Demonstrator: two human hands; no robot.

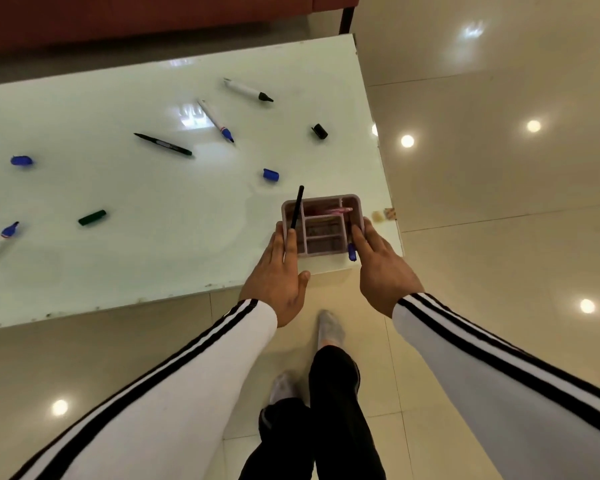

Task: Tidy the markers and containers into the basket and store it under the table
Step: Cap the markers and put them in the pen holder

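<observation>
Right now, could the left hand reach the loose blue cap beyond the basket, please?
Probably yes: the left hand rests against the basket, and bare table lies before the blue cap.

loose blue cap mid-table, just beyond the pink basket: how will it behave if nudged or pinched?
The blue cap lies on its side on the glossy table, so a nudge would probably make it slide or roll. It looks small, hollow and plastic, so likely very light and stiff. Its short rounded shape may squirt out of a loose pinch.
</observation>
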